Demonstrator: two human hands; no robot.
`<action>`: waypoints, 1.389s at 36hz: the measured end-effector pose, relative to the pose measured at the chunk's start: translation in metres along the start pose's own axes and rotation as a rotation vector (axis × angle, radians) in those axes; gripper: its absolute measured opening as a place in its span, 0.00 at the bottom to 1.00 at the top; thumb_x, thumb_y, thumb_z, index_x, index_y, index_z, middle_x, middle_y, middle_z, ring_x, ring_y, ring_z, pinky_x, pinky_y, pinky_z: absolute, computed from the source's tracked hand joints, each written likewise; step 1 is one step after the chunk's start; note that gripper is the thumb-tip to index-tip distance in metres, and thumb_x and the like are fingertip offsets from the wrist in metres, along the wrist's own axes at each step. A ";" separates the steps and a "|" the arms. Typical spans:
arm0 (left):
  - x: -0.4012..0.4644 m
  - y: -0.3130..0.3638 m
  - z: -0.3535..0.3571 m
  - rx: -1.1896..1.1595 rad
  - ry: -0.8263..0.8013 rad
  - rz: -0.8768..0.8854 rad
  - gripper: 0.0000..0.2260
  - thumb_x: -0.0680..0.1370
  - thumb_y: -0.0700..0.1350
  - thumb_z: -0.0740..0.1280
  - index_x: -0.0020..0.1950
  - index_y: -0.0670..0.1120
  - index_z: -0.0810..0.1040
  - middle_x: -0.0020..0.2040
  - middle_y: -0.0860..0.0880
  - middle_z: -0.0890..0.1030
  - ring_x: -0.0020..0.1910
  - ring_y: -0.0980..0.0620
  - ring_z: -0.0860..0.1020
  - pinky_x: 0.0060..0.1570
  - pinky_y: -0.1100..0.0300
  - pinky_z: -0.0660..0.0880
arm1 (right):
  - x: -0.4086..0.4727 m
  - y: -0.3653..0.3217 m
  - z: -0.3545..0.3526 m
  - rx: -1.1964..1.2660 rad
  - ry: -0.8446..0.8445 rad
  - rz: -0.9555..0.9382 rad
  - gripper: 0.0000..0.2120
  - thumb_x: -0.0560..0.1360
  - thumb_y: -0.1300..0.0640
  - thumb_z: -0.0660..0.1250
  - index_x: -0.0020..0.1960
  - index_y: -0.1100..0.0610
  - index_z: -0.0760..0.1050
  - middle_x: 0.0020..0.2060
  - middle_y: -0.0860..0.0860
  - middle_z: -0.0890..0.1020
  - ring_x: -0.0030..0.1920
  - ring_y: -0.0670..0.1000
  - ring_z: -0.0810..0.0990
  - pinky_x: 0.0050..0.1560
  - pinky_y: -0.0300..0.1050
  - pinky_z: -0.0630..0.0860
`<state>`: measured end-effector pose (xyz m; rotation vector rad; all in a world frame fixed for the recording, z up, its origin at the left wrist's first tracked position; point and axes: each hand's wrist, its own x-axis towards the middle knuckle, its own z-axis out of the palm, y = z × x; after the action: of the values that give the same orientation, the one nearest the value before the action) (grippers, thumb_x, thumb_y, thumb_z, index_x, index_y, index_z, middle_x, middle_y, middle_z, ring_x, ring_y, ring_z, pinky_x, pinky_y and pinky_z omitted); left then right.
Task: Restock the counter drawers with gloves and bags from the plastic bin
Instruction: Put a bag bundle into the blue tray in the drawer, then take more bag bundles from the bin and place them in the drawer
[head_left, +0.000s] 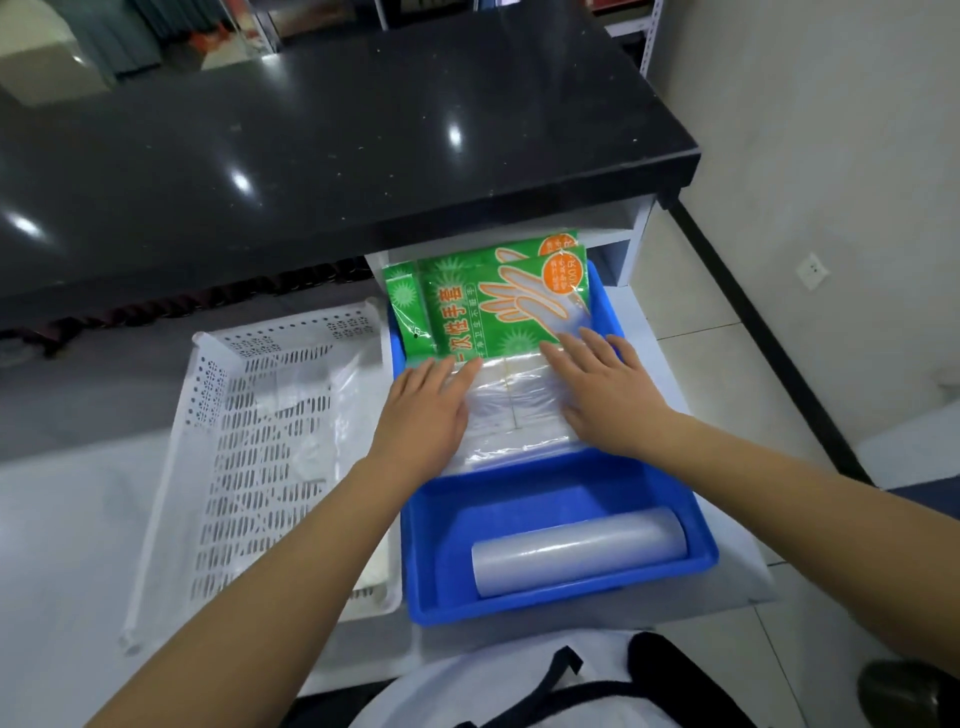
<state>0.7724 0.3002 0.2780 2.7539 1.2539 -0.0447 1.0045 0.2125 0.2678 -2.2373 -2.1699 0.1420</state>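
Behind a shop service counter, we think.

We stand at a long polished black stone countertop (322, 156) with open white drawers beneath it, one holding a blue tray (561, 597) stocked with retail packs of disposable gloves (488, 301), a flat stack of clear bags (514, 415) and a roll of clear bags (576, 558). To the left lies a white perforated plastic bin (260, 447). Beyond the counter's far edge we make out metal shelving uprights (652, 36) and blurred goods. Pale floor tiles (717, 364), a dark skirting and a plain wall with a socket (811, 270) run along the right.
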 end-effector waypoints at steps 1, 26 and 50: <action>0.000 -0.001 -0.001 -0.007 -0.024 -0.005 0.26 0.83 0.50 0.56 0.81 0.55 0.52 0.80 0.47 0.58 0.78 0.44 0.55 0.76 0.49 0.51 | 0.002 -0.002 -0.003 0.002 -0.026 0.008 0.34 0.79 0.48 0.60 0.81 0.52 0.51 0.80 0.54 0.57 0.79 0.59 0.52 0.77 0.58 0.47; -0.394 -0.073 -0.009 -0.610 0.306 -1.133 0.32 0.78 0.57 0.66 0.79 0.53 0.59 0.80 0.52 0.57 0.79 0.51 0.54 0.76 0.47 0.57 | -0.052 -0.375 -0.036 0.419 -0.332 -0.649 0.34 0.76 0.32 0.58 0.79 0.39 0.53 0.81 0.46 0.48 0.80 0.51 0.41 0.78 0.57 0.45; -0.712 -0.137 0.156 -0.985 -0.046 -1.628 0.38 0.76 0.64 0.63 0.81 0.53 0.50 0.81 0.47 0.53 0.79 0.45 0.54 0.75 0.49 0.58 | -0.165 -0.641 0.117 -0.161 -0.802 -0.860 0.36 0.75 0.31 0.58 0.79 0.41 0.53 0.81 0.48 0.53 0.80 0.52 0.49 0.75 0.59 0.53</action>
<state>0.2042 -0.1628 0.1639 0.5396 2.2065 0.2705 0.3513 0.0632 0.2102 -1.1540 -3.4085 0.9803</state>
